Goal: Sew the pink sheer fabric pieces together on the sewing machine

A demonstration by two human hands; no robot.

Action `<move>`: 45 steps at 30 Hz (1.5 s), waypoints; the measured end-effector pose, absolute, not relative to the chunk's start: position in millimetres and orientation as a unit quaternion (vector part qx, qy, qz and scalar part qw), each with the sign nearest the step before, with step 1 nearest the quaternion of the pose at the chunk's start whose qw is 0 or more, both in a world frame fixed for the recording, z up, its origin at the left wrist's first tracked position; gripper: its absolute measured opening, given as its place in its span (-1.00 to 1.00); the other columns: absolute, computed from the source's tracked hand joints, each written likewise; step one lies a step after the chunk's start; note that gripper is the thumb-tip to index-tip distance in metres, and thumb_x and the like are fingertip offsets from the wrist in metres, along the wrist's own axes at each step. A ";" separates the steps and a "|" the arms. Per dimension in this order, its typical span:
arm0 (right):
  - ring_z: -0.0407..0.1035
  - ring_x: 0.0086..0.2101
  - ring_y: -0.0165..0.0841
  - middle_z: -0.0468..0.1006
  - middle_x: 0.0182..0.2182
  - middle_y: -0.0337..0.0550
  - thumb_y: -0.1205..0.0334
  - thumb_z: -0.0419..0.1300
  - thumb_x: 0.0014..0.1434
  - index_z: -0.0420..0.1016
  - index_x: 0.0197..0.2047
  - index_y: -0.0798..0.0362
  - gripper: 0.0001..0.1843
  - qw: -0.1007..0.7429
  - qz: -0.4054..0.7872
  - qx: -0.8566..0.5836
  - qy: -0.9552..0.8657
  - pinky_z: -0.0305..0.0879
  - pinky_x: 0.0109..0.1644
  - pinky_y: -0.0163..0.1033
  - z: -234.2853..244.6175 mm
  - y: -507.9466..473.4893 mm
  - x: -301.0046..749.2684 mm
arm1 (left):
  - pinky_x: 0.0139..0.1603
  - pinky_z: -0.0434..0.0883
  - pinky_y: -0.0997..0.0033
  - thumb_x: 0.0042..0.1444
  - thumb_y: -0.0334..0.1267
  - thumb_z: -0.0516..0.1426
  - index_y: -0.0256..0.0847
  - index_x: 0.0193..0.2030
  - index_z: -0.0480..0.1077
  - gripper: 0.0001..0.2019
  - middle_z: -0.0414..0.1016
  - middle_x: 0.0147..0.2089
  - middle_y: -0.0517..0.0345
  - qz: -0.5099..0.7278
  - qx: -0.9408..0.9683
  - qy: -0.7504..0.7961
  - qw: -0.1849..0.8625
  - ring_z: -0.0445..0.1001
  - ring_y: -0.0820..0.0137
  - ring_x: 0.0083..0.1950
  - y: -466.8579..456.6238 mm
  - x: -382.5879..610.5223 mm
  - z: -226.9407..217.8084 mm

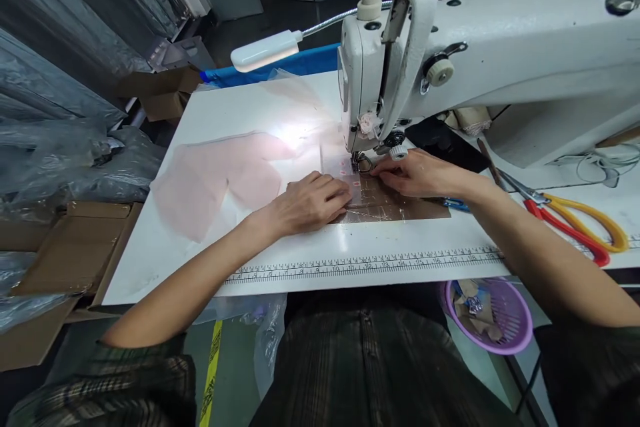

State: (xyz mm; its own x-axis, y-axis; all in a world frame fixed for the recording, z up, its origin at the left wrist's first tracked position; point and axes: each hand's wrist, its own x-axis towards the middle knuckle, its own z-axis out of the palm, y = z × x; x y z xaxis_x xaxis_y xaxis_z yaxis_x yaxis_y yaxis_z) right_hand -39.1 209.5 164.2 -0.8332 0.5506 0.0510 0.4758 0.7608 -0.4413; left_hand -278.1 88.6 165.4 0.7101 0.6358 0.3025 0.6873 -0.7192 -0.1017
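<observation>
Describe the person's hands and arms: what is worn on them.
The left hand and right hand are bare: no gloves, rings or watch visible. Forearms are uncovered. The left sleeve is dark plaid, bunched near the elbow; the right sleeve looks dark too.

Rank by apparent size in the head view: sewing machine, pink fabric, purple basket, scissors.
Sewing machine, largest.
Pink fabric.
Scissors and purple basket look alike; the basket is partly hidden, so left unranked.
</observation>
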 end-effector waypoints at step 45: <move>0.41 -0.12 -0.24 0.48 -0.02 -0.02 0.22 0.08 0.27 0.58 0.13 -0.14 -0.57 0.133 0.145 -0.243 -0.950 0.37 -0.08 -0.16 132.1 192.9 -40.5 | -0.25 0.37 0.36 0.31 -0.34 0.14 -0.20 -0.25 0.51 -0.87 0.64 -0.13 0.13 -0.235 -0.916 -0.303 0.116 0.52 0.43 -0.25 105.7 -275.0 135.9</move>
